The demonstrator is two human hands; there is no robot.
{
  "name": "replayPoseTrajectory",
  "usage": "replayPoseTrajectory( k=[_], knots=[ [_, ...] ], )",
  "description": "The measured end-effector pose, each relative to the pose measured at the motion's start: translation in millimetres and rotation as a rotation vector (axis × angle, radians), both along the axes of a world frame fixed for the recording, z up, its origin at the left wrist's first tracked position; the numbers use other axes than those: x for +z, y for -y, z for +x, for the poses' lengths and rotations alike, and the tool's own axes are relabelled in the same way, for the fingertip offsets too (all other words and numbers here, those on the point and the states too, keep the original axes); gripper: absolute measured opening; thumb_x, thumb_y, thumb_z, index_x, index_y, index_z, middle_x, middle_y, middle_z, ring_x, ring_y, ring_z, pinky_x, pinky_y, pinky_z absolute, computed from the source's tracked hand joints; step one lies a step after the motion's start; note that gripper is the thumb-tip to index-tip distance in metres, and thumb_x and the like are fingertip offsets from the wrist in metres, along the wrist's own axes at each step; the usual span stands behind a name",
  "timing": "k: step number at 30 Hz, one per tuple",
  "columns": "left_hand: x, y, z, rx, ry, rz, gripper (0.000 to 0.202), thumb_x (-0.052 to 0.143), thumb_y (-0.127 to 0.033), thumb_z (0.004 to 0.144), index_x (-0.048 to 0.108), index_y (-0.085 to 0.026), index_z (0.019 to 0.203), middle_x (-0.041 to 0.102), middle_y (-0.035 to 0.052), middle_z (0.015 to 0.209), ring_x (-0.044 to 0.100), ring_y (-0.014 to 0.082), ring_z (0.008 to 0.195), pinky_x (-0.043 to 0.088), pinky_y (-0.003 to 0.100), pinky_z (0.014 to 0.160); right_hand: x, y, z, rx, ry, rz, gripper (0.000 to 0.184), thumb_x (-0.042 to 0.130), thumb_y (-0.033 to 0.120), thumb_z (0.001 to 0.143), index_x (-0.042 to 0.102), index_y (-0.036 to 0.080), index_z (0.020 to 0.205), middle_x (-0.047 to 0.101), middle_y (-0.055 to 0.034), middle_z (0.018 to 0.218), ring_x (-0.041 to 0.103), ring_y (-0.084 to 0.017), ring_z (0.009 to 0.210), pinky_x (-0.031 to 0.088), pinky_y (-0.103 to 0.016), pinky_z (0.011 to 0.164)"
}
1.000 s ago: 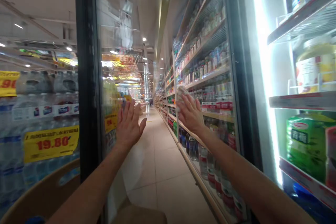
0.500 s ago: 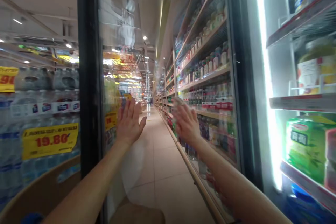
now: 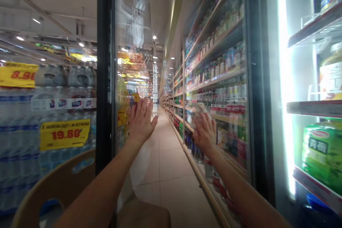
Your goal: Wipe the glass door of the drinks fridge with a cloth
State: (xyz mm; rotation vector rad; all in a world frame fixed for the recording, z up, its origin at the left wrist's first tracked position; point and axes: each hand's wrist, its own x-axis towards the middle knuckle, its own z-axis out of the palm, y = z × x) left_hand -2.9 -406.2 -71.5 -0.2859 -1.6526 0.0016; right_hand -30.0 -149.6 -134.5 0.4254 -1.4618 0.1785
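I face a tall glass fridge door with a black frame [image 3: 104,78], swung open across the aisle. My left hand [image 3: 141,121] is open, with its palm and stretched fingers flat against the glass near the middle. My right hand [image 3: 205,132] presses a crumpled white cloth [image 3: 200,108] onto the same pane, further right and slightly lower. Through the glass I see shelves of bottled drinks [image 3: 221,96] and the long aisle floor [image 3: 165,171].
The open, brightly lit fridge is on the right, with a green package [image 3: 323,153] and a yellow jar [image 3: 331,78] on its shelves. Stacked water bottles with a yellow 19.80 price tag [image 3: 64,134] fill the left. A curved brown panel [image 3: 53,185] sits low at my left.
My right hand has slid the cloth a little downward over the glass, blurring midway. My left hand stayed flat on the pane. My view has shifted slightly.
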Motion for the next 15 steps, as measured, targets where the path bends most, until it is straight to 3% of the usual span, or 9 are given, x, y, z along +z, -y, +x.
replayPoseTrajectory(
  k=[2,4,6,8,10,12,15],
  knots=[
    [0.1,-1,1,0.012,0.006,0.001,0.058,0.038,-0.040,0.088,0.033,-0.015,0.140,0.029,0.0127,0.148,0.021,0.0263,0.139,0.014,0.047,0.113,3.6,-27,-5,-0.064,-0.020,-0.187,0.044,0.044,0.025,0.086,0.049,0.018,0.129,0.042,-0.0156,0.141,0.028,-0.028,0.137,0.027,-0.052,0.107],
    [0.1,-1,2,0.016,-0.005,0.002,0.058,0.038,-0.040,0.088,0.034,-0.014,0.140,0.029,0.0128,0.148,0.022,0.0266,0.139,0.014,0.048,0.113,1.4,-25,-3,-0.073,-0.018,-0.260,0.046,0.043,0.024,0.086,0.048,0.016,0.131,0.040,-0.0176,0.142,0.026,-0.030,0.138,0.027,-0.053,0.106],
    [-0.1,-1,1,0.012,-0.010,0.000,0.057,0.038,-0.040,0.088,0.034,-0.015,0.140,0.029,0.0126,0.148,0.022,0.0263,0.139,0.015,0.047,0.113,-12.0,9,5,-0.021,0.011,-0.119,0.045,0.043,0.022,0.085,0.049,0.017,0.129,0.042,-0.0149,0.141,0.023,-0.029,0.139,0.025,-0.052,0.108],
    [-0.2,0,1,0.005,-0.010,-0.001,0.057,0.038,-0.039,0.089,0.033,-0.015,0.140,0.030,0.0124,0.148,0.022,0.0256,0.139,0.015,0.047,0.113,-35.6,52,16,0.068,0.055,0.177,0.043,0.046,0.022,0.082,0.054,0.022,0.124,0.047,-0.0074,0.139,0.021,-0.025,0.140,0.020,-0.048,0.112],
    [-0.3,1,-1,-0.001,-0.007,-0.002,0.057,0.038,-0.039,0.089,0.033,-0.016,0.141,0.030,0.0122,0.148,0.022,0.0252,0.139,0.015,0.046,0.113,-63.1,75,24,0.137,0.060,0.361,0.039,0.048,0.024,0.081,0.057,0.027,0.119,0.052,-0.0002,0.135,0.025,-0.021,0.139,0.014,-0.044,0.115],
    [-0.5,1,-2,-0.005,-0.006,0.003,0.057,0.039,-0.039,0.089,0.032,-0.017,0.141,0.030,0.0119,0.148,0.022,0.0250,0.139,0.015,0.046,0.113,-87.1,60,23,0.122,0.071,0.349,0.040,0.049,0.022,0.081,0.057,0.028,0.120,0.053,0.0005,0.134,0.028,-0.020,0.137,0.014,-0.043,0.116],
    [-0.9,1,-4,0.002,-0.003,-0.001,0.058,0.039,-0.039,0.088,0.032,-0.016,0.141,0.029,0.0123,0.148,0.021,0.0253,0.139,0.015,0.046,0.113,-105.0,-15,11,-0.044,0.097,0.070,0.053,0.048,0.019,0.081,0.045,0.029,0.133,0.044,-0.0069,0.141,0.029,-0.026,0.137,0.025,-0.051,0.110]
  ],
)
